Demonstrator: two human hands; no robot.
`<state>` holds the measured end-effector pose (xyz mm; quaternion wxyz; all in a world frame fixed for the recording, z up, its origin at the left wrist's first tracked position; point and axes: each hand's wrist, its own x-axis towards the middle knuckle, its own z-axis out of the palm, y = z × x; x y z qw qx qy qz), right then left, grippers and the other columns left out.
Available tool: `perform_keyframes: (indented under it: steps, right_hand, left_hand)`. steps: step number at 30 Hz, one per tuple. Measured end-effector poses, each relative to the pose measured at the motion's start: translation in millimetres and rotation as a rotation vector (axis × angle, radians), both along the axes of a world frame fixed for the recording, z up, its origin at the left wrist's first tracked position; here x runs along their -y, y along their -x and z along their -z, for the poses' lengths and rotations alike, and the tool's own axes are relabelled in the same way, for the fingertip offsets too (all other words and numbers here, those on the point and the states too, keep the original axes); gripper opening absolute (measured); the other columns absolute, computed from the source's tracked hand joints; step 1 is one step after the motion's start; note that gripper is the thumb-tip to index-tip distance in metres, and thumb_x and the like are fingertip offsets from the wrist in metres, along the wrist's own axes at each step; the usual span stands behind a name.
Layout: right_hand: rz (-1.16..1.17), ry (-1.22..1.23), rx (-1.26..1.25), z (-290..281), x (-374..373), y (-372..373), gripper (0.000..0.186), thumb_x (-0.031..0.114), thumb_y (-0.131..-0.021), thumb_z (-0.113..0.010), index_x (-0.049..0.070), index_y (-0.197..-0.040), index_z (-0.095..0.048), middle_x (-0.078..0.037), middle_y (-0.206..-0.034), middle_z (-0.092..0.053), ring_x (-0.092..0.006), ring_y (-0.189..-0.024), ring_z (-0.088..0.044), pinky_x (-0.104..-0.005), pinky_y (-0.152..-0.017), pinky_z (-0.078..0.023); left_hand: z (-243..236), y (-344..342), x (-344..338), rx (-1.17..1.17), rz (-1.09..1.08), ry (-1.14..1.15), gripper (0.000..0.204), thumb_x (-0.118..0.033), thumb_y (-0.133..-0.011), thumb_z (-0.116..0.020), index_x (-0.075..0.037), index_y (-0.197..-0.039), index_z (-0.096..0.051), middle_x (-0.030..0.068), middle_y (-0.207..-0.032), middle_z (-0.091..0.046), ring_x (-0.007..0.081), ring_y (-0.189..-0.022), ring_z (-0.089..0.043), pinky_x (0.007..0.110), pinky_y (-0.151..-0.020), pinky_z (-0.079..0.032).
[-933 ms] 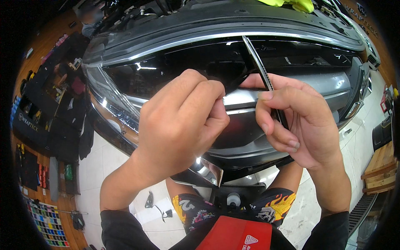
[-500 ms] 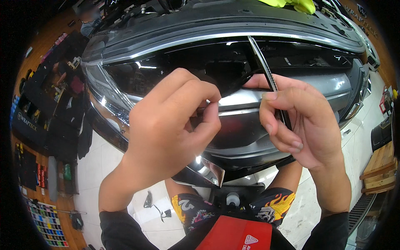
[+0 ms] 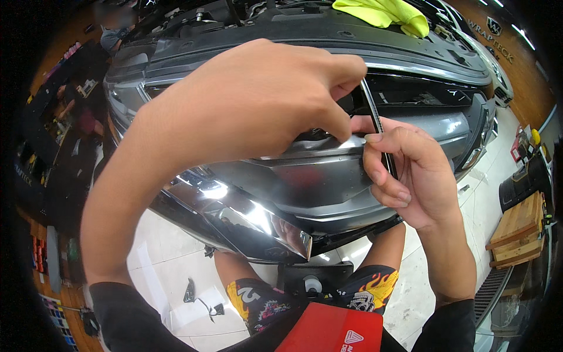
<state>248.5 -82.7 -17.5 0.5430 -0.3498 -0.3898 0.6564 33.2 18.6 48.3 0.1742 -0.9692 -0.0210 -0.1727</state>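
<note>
My right hand [image 3: 413, 176] grips a slim black-and-silver bladed tool [image 3: 372, 107] upright between thumb and fingers, over the front of a dark grey car [image 3: 305, 182] with glossy black and chrome trim. My left hand [image 3: 252, 100] arches across from the left, fingers curled at the tool's upper end and hiding it; what they pinch is hidden. Below the left hand runs a chrome strip [image 3: 246, 211] reflecting bright lights.
Open engine bay with yellow-green cloth [image 3: 381, 14] at top; second car at upper right. A person [image 3: 111, 35] at upper left by dark shelving. Wooden boards [image 3: 516, 223] at right. Black stool [image 3: 296, 273] between my legs, cut scraps on tiled floor, red apron panel [image 3: 328, 331] at my waist.
My left hand has risen and moved forward to the upper end of the tool. The right hand has shifted slightly left with the tool. The view has shifted a little.
</note>
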Motion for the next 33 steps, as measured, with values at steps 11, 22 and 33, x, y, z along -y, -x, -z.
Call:
perform_keyframes:
  steps: [11,22,33]
  right_hand:
    - [0.029,-0.029,0.019,0,1,2,0.029,0.009,-0.095,-0.051,-0.005,-0.119,-0.059,-0.01,-0.063,-0.057,-0.0072,-0.038,-0.034,-0.022,-0.035,-0.027]
    - [0.079,-0.039,0.051,4,3,2,0.03,0.007,-0.095,-0.047,-0.003,-0.119,-0.061,-0.009,-0.061,-0.055,-0.0078,-0.036,-0.032,-0.0223,-0.035,-0.027]
    - [0.181,-0.031,0.062,7,7,6,0.032,0.007,-0.094,-0.048,-0.004,-0.121,-0.061,-0.009,-0.061,-0.055,-0.0082,-0.037,-0.033,-0.0227,-0.036,-0.027]
  left_hand:
    - [-18,-18,-11,-0.165,0.222,-0.282,0.008,-0.013,-0.08,-0.07,-0.01,-0.086,-0.073,-0.0005,-0.094,-0.061,0.0156,-0.071,-0.07,0.032,-0.057,-0.056]
    - [-14,-22,-14,-0.131,0.259,-0.216,0.017,-0.022,-0.085,-0.07,-0.008,-0.095,-0.071,0.0066,-0.08,-0.07,0.0251,-0.07,-0.074,0.035,-0.058,-0.058]
    - [-7,-33,-19,-0.162,0.286,-0.246,0.01,-0.014,-0.081,-0.075,-0.006,-0.087,-0.077,0.0072,-0.102,-0.07,0.0215,-0.073,-0.076,0.031,-0.065,-0.063]
